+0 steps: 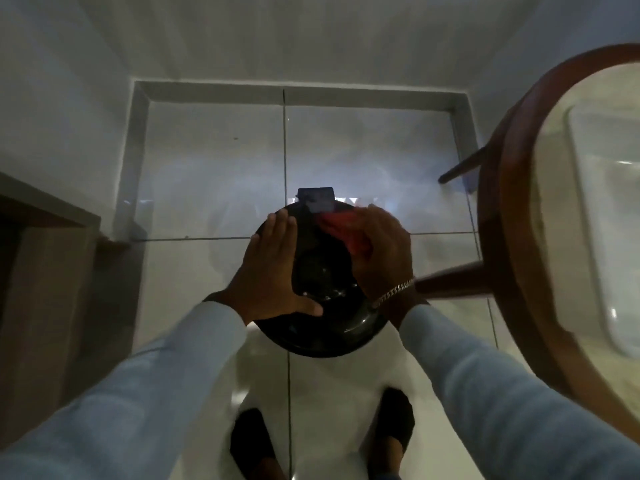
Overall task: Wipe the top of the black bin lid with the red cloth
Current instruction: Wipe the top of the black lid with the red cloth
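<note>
The left hand (pixel 273 268) lies flat and open on the black bin lid (pixel 322 296), steadying it. The right hand (pixel 381 251) presses the red cloth (pixel 341 228) under its fingers; pushing toward the hinge (pixel 317 199) could tip the bin.

Left hand (pixel 273 268) lies flat on the black bin lid (pixel 325 327); right hand (pixel 381 251) presses the red cloth (pixel 341 226) against its far side
</note>
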